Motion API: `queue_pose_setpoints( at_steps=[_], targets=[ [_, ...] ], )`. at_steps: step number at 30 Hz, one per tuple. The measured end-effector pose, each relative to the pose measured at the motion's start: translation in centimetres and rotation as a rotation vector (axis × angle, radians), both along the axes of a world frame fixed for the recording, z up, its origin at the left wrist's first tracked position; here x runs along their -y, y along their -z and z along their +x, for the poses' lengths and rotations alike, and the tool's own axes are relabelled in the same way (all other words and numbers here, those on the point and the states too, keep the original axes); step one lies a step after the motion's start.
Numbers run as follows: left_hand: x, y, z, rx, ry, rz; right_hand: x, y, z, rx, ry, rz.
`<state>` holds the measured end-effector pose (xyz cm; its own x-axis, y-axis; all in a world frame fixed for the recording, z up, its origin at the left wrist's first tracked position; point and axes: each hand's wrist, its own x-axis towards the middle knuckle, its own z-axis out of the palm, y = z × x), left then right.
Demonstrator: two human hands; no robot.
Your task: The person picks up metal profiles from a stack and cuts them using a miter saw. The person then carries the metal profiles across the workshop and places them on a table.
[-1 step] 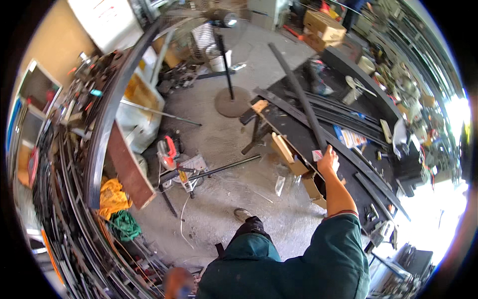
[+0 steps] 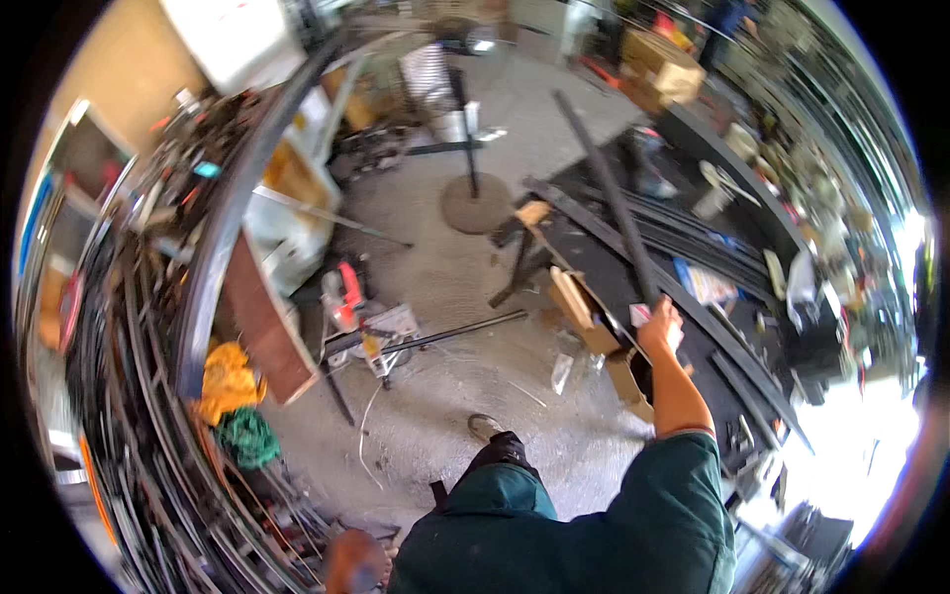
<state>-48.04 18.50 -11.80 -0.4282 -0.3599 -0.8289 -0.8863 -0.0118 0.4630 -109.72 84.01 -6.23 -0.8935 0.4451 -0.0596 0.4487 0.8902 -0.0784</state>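
My right hand (image 2: 661, 329) is closed around the near end of a long dark metal bar (image 2: 612, 188). From the hand, the bar slants up and away to the left over a black-topped workbench (image 2: 727, 342), and its far end sticks out past the bench edge. More dark metal lengths (image 2: 683, 223) lie on the bench beside it. Close to the hand is a small white-and-red packet (image 2: 639, 314). What appears to be my left hand (image 2: 354, 562) is a blurred, skin-coloured shape at the lower edge; its fingers cannot be made out.
Open cardboard boxes (image 2: 599, 337) stand against the bench's left side. A red-and-grey power tool (image 2: 343, 297) sits on the floor near a metal tube (image 2: 455, 330). Behind it rises a pedestal fan (image 2: 473, 203). Metal stock (image 2: 148, 396) crowds the left. Another person (image 2: 727, 25) stands far back.
The whole view has shifted slightly to the right and blurred. My right hand keeps its hold on the metal bar.
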Motion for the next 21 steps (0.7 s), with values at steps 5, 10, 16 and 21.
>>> queue_pose_setpoints(
  at_steps=[5, 10, 16, 21],
  targets=[
    [-1.0, 7.2, 6.1, -0.199, 0.239, -0.335, -6.0, 10.1, -2.2, -0.255, -0.415, 0.235],
    [-5.3, -3.7, 10.9, -0.033, 0.051, -0.360, 21.6, 5.4, 12.0, 0.202, -0.731, -0.222],
    [-7.2, -4.0, 22.3, -0.085, -0.221, -0.289, 40.8, 7.0, 29.0, 0.824, -1.548, -0.277],
    [-2.5, -3.9, 28.1, -0.107, -0.388, -0.322, 54.6, 6.3, 35.1, 0.873, -1.681, -0.277]
  ],
)
